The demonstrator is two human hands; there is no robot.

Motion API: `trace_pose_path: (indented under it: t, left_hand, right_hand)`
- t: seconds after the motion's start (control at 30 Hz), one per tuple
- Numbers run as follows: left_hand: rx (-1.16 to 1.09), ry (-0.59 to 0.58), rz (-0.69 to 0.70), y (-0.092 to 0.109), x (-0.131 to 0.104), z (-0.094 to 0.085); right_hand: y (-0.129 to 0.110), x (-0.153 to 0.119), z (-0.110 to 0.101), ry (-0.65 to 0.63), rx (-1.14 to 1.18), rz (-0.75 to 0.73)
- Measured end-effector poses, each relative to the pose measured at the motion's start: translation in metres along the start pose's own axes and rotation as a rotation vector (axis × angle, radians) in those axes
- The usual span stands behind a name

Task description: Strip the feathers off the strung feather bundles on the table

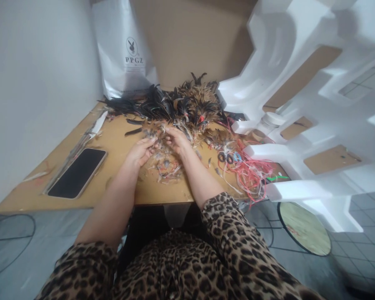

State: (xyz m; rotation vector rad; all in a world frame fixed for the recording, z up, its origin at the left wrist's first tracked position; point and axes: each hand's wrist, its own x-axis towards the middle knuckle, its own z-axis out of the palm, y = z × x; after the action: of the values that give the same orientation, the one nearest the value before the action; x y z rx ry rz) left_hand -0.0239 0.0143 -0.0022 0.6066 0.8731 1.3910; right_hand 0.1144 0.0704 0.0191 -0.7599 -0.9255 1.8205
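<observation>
My left hand [143,151] and my right hand [176,141] meet above the middle of the table, fingers pinched close together. Small brown-grey feathers [153,128] show at the fingertips of both hands. Under and just in front of my hands, loose feather bits and reddish thread scraps [167,166] lie on the wood. Beyond them spreads a heap of long black feathers [153,102], and to its right a bushy pile of brown feathers [203,102]. The exact grip on single feathers is too small to make out.
A phone [78,173] lies on the left of the table [118,133]. Tangled pink-red strings [250,171] and small black rings [225,157] lie on the right. White foam pieces [287,191] crowd the right edge. Behind stands a white bag [121,54].
</observation>
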Motion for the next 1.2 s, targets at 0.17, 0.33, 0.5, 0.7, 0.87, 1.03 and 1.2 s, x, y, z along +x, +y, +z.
trace_pose_path:
  t: [0.17,0.33,0.5,0.7,0.87,1.03,1.2]
  left_hand:
    - [0.010,0.019,0.016,0.001,0.002,-0.003]
    - [-0.007,0.010,0.002,0.000,0.001,0.000]
    - [-0.024,-0.009,0.009,-0.001,0.001,0.002]
    - [-0.001,0.006,0.050,-0.003,0.003,0.001]
    - [0.075,0.030,0.095,-0.006,0.003,0.001]
    - [0.137,0.073,0.140,-0.002,0.001,0.003]
    - [0.037,0.127,0.194,0.002,0.006,-0.002]
  right_hand:
    - [0.000,-0.002,0.002,-0.022,-0.057,-0.018]
    - [0.013,-0.001,0.007,-0.058,-0.162,-0.064]
    - [0.023,0.000,0.010,-0.112,-0.169,-0.118]
    - [0.024,0.001,0.009,-0.093,-0.205,-0.152]
    - [0.022,0.002,0.009,-0.083,-0.223,-0.139]
    - [0.018,0.005,0.004,-0.009,-0.433,-0.184]
    - [0.006,0.005,-0.010,0.002,-1.049,-0.378]
